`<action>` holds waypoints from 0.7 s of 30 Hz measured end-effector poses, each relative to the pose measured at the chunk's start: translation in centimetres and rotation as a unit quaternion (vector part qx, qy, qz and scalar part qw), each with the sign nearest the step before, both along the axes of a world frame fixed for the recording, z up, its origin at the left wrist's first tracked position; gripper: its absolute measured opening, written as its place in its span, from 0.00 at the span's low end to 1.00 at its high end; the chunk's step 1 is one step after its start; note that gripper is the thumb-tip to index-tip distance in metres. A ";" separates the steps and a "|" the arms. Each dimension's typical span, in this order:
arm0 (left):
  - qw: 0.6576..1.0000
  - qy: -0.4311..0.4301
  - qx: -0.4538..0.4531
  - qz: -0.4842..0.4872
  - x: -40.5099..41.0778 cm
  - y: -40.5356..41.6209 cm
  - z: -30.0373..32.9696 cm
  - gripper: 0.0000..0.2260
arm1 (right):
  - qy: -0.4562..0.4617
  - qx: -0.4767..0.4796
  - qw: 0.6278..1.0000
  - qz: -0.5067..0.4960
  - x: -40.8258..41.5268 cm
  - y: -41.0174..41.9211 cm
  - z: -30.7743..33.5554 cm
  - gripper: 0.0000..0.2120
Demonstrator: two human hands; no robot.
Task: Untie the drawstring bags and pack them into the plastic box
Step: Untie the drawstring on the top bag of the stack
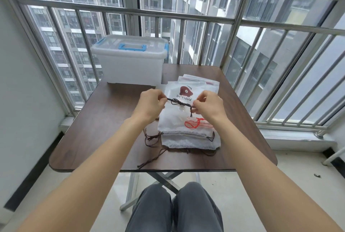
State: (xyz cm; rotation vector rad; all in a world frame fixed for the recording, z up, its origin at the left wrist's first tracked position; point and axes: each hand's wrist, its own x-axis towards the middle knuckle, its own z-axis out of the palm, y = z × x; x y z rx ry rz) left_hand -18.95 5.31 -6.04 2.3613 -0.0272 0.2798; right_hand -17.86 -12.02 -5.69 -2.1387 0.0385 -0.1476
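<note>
One dark brown folding table out on a glazed balcony, railing bars right behind it. One plastic box sits at the far left corner of the table: milky translucent, lid closed, blue carry handle on top and blue latches at the ends.

Just beside the box, toward the middle of the table, there's one stack of white drawstring bags. I can't give an exact count, the layers blur together, but several edges show at the near end and a few more fan out at the far end. The top bag has a maroon printed logo with "POPULAR" under it (upside down from this seat). Brown cords trail off the stack's near left side onto the table, and one red cord lies looped on the top bag.

Two hands, both raised just over the stack. The left hand pinches one end of a dark knotted drawstring between thumb and fingertips, the right hand pinches the other end, fingers curled in. The cord runs taut between them, knot in the middle, a short tail hanging by the right hand.
</note>
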 end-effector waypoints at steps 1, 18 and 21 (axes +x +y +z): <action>1.000 0.024 0.012 -0.012 0.1 0.3 0.3 0.08 | 0.021 -0.050 0.998 0.015 0.1 0.2 0.7 0.02; 0.975 0.040 0.219 0.007 15.5 6.7 7.2 0.24 | 0.057 -0.030 0.998 0.021 16.7 10.0 6.9 0.16; 0.962 0.062 0.264 -0.002 17.4 7.6 6.9 0.24 | 0.085 -0.009 0.996 0.016 19.8 11.0 6.5 0.21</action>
